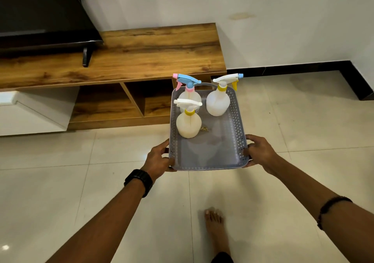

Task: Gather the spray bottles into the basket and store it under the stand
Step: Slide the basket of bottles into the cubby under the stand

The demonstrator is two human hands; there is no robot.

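A grey perforated basket [236, 121] is held in the air above the floor. My left hand [158, 159] grips its near left corner and my right hand [261, 150] grips its near right corner. Three white spray bottles stand upright inside. One with a blue and pink trigger [188, 94] is at the far left. One with a white and yellow trigger [218, 103] is at the far right. A third with a yellow collar [188, 124] stands nearer on the left. The wooden stand [141, 56] lies just beyond, with open shelves [153, 101] beneath its top.
A black television [40, 16] rests on the stand at the left. A white drawer unit [34, 111] sits under the stand's left part. Beige floor tiles [303, 111] spread all around. My bare foot [216, 228] is on the floor below the basket.
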